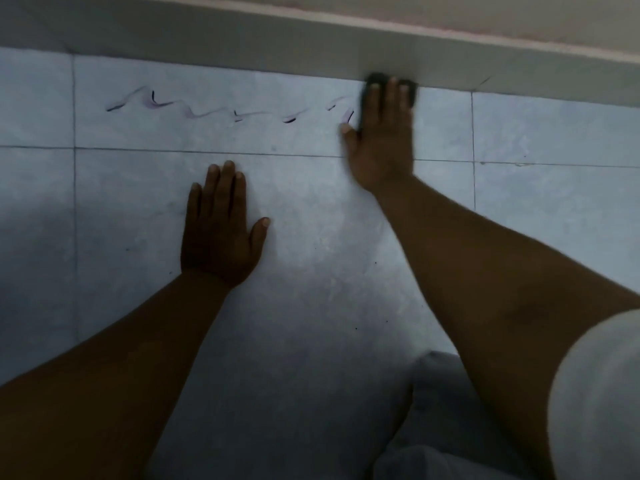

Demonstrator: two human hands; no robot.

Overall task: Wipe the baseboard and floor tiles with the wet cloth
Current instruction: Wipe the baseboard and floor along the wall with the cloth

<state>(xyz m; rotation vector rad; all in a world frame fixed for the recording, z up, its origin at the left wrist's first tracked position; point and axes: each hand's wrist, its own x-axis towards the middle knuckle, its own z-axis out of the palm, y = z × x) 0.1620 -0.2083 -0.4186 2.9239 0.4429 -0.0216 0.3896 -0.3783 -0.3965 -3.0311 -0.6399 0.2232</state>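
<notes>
A dark cloth (379, 79) lies where the floor tiles (311, 216) meet the grey baseboard (242, 43). My right hand (382, 140) presses flat on the cloth, fingers stretched toward the baseboard, so most of the cloth is hidden beneath them. My left hand (221, 226) rests flat on a tile nearer to me, fingers spread, holding nothing. A wavy line of dark and purplish smears (194, 107) runs across the tile to the left of the cloth.
Pale wall (485, 15) rises above the baseboard. Dark grout lines (74, 147) divide the tiles. My knee in light fabric (436, 410) shows at the bottom right, and a white sleeve (599, 393) covers my right upper arm.
</notes>
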